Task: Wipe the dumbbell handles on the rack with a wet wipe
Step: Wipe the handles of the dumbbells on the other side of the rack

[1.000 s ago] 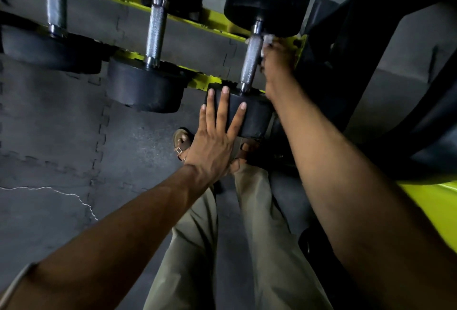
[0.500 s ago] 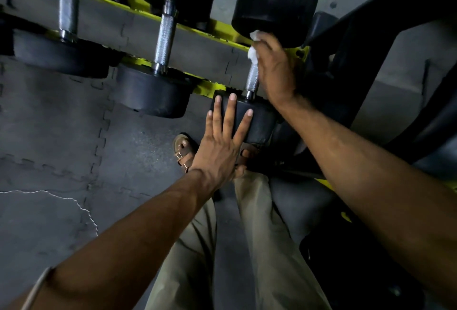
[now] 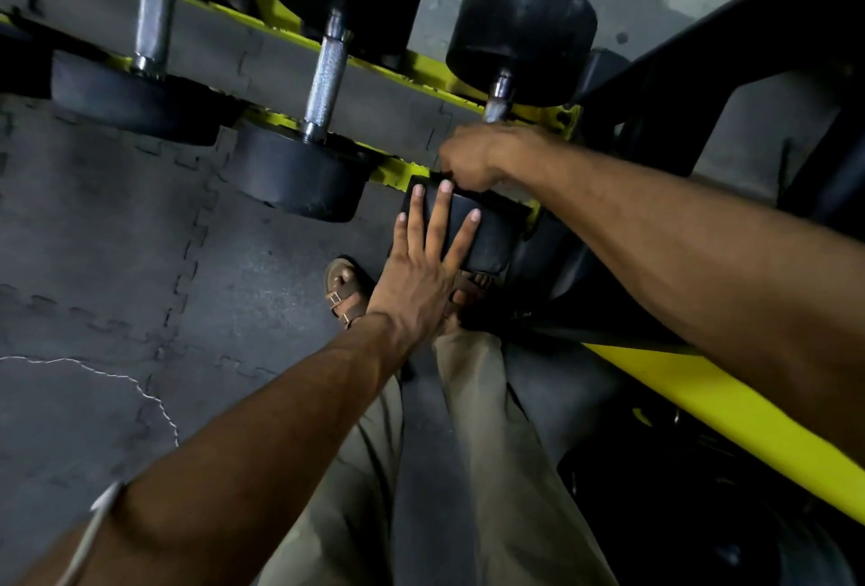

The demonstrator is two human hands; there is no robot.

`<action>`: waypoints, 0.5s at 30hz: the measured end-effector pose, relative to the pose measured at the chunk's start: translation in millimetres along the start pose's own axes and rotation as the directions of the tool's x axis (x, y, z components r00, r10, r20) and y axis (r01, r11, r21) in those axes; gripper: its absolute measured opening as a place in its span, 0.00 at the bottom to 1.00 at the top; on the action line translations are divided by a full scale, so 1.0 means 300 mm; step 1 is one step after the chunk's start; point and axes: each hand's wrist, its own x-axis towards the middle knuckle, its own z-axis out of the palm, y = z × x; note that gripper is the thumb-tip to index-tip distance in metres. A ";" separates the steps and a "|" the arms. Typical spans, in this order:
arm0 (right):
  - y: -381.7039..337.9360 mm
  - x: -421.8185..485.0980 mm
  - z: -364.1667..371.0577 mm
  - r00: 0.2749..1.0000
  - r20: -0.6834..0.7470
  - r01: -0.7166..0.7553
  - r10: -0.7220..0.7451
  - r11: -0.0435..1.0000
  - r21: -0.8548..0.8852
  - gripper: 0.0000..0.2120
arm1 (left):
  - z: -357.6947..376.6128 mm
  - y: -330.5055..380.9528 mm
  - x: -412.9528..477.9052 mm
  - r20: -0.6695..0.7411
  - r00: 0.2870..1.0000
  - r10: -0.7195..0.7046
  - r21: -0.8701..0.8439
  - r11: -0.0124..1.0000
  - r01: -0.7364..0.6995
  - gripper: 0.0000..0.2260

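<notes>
Three dumbbells lie across the yellow rack [image 3: 433, 70]. The two bare steel handles to the left [image 3: 152, 9] [image 3: 327, 80] have no hand on them, and the rightmost handle [image 3: 497, 105] is the one being worked.

To do this stroke well, the person should probably press firmly with the left hand [image 3: 416, 286] so the dumbbell cannot roll on its rails. The right hand [image 3: 472, 159] should then run the full length of the knurled steel, twisting as it goes so the underside is cleaned too. The ends next to the rubber heads are easy to miss.

The left arm reaches forward over the legs. Its hand lies flat with the fingers straight and spread against the near rubber head [image 3: 487, 239] of that dumbbell, holding nothing.

The right arm comes in from the right, above the left hand. Its fist is curled round the lower end of the handle, just above the near head, leaving only the upper stub of steel bare. The wet wipe cannot be seen; presumably it is inside that fist, against the steel.
</notes>
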 end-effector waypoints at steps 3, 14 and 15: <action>0.044 -0.039 0.017 0.981 -0.191 0.044 -0.036 0.998 0.039 0.07 | -0.002 -0.005 0.001 -0.005 1.000 -0.013 -0.002 1.000 0.013 0.58; 0.026 -0.037 0.378 0.721 -0.151 -0.062 0.676 0.280 0.958 0.05 | 0.055 -0.006 0.004 -0.113 0.994 0.002 -0.053 0.999 -0.009 0.57; 0.026 -0.023 0.388 0.739 -0.084 -0.054 0.669 0.183 0.982 0.06 | 0.056 -0.004 0.003 -0.120 0.993 0.002 -0.052 0.999 -0.009 0.57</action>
